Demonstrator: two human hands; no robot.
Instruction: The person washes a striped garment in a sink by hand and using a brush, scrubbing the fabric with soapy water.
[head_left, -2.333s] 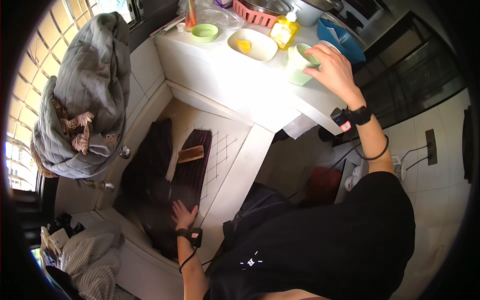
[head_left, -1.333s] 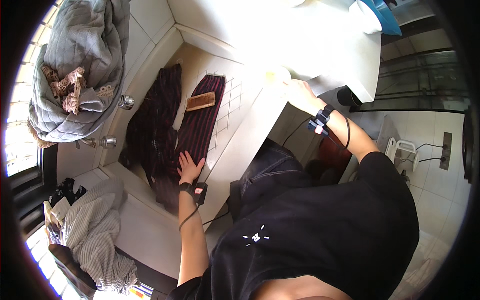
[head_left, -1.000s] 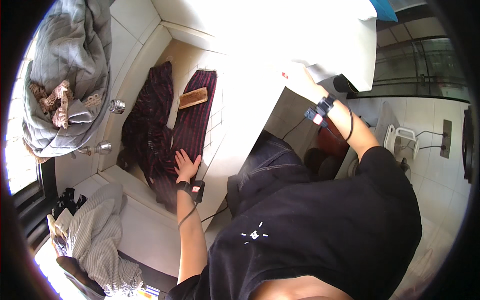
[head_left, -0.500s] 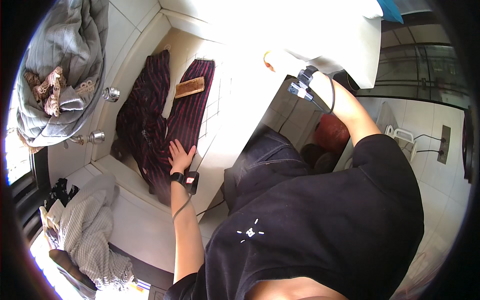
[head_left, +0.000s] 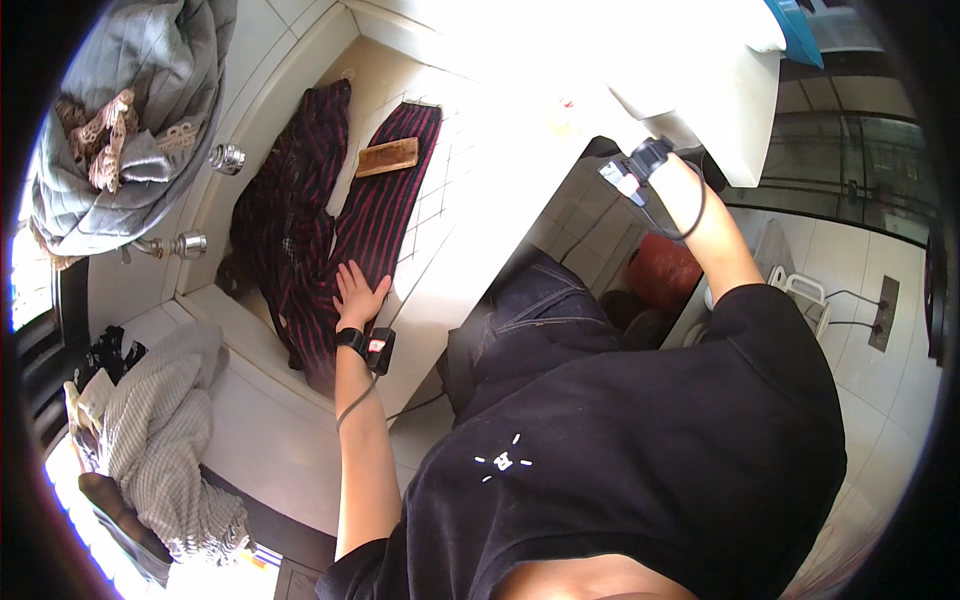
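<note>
Dark trousers with red stripes (head_left: 290, 200) lie spread, and look wet in parts, in a white basin (head_left: 462, 262) with a ribbed, grid-marked floor. My left hand (head_left: 360, 296) rests on the near part of the trousers, palm down with fingers spread, holding nothing. Across the right trouser leg lies a wooden scrubbing brush (head_left: 388, 157), apart from both hands. My right hand (head_left: 618, 128) is out to the right over the basin's bright white edge. Glare washes out its fingers, so whether it holds anything does not show.
Two metal taps (head_left: 227, 158) stick out from the left wall. Beside them hangs a grey quilted cloth (head_left: 165, 70); a grey knitted cloth (head_left: 165, 400) lies lower left. A reddish round object (head_left: 665, 268) sits below my right arm. Something blue (head_left: 797, 35) shows top right.
My right hand has shifted slightly right and toward me, deeper in the glare. The left hand stays on the trousers; the brush has not moved on them. The whole view has shifted a little.
</note>
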